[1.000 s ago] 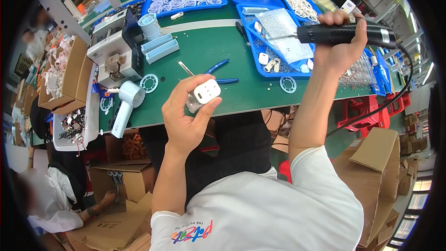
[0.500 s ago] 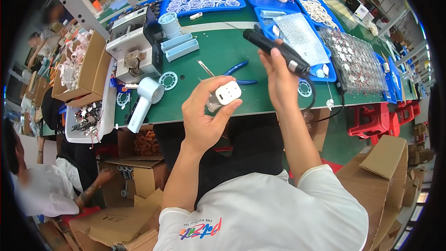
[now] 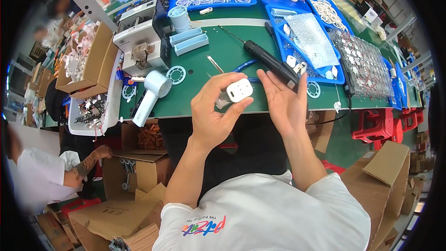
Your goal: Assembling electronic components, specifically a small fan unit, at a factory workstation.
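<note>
A white shirt (image 3: 278,209) with short sleeves (image 3: 341,193) — multicoloured lettering (image 3: 204,225) printed on it — and black trousers (image 3: 225,169).

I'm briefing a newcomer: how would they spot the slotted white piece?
Find the green table; over its near edge is the left hand. Its fingers grip the white piece. Unlike the white parts in the blue tray, it is held.

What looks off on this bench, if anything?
Nothing visibly broken, including the white part in the left hand. Two untidy spots: a small white piece at the front edge of the table, outside the blue tray, and thin wires trailing over the rim of the white bin, where they could snag.
</note>
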Motion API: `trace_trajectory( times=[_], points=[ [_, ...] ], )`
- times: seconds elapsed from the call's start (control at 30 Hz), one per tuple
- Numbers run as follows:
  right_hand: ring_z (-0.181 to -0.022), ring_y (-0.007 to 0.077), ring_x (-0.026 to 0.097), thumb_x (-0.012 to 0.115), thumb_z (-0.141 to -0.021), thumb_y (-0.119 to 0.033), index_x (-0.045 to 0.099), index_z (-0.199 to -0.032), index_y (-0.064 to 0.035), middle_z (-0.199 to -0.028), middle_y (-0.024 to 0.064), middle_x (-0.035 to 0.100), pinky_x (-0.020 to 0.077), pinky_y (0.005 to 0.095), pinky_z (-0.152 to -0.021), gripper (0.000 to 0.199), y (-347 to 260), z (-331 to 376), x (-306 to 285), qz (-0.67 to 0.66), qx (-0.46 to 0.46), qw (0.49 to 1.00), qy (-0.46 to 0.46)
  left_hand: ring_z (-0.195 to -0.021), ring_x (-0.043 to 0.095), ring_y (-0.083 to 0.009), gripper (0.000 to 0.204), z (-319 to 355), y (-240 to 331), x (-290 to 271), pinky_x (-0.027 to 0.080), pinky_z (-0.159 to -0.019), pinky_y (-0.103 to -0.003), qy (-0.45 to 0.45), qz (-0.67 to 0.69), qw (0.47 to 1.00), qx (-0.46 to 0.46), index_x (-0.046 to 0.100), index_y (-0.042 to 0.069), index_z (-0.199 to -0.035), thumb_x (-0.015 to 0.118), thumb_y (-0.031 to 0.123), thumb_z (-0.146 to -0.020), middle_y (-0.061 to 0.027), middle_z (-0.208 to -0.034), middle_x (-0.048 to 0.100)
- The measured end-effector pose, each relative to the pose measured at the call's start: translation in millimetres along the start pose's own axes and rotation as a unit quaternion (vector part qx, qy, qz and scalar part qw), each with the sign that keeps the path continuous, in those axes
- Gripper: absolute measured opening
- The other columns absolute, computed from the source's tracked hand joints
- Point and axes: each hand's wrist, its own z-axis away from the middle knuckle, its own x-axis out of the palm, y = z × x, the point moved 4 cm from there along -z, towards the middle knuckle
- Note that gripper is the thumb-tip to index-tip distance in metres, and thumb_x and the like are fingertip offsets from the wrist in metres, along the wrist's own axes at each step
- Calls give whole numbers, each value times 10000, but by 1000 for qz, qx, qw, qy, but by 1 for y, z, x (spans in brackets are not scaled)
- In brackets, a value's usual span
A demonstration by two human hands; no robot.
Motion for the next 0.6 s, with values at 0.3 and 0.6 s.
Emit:
trace_trajectory(
  times=[0.3, 0.6],
  points=[
    [-1076, 244, 637, 744, -942, -303, 577, -1387, 25, -1265, 181, 587, 525, 324, -891, 577, -8, 13, 39, 469, -144, 852, -185, -922, 687, -206, 449, 3, -6, 1, 537, -825, -308, 18, -22, 999, -39, 712, 44, -1201, 820, -7, -769, -83, -1135, 750],
    [-943, 202, 602, 842, -735, -80, 780, -1093, -32, -1106, 95, 653, 481, 300, -801, 367, -23, 21, 105, 632, -281, 632, -349, -915, 692, -199, 447, 3, -4, 3, 538, -820, -302, -20, -51, 998, -32, 722, 39, -1183, 820, -23, -752, -81, -1128, 763]
  ],
)
